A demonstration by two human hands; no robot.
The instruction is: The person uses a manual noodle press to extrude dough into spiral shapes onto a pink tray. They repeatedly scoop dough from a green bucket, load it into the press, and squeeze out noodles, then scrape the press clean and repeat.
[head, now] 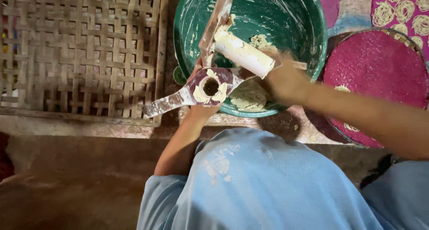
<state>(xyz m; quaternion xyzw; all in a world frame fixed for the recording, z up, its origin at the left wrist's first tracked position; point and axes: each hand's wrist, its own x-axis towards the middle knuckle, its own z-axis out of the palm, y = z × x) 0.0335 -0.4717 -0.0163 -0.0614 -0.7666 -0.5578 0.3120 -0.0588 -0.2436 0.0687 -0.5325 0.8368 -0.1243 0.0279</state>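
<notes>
My left hand (202,109) holds a dough-smeared wooden press (196,93) from below, over the near rim of a green tub (313,55). The press has a round hole ringed with pale yellow dough and a handle pointing left. My right hand (282,80) grips a dough-coated cylinder (243,55), the press's plunger, tilted above the hole. A lump of pale dough (249,96) lies in the tub under the press.
A woven bamboo mat (80,51) lies at the left. A round pink-covered tray (380,69) sits at the right, and a pink cloth with coiled dough spirals (404,8) lies beyond it. My blue-clad knees (263,185) fill the bottom.
</notes>
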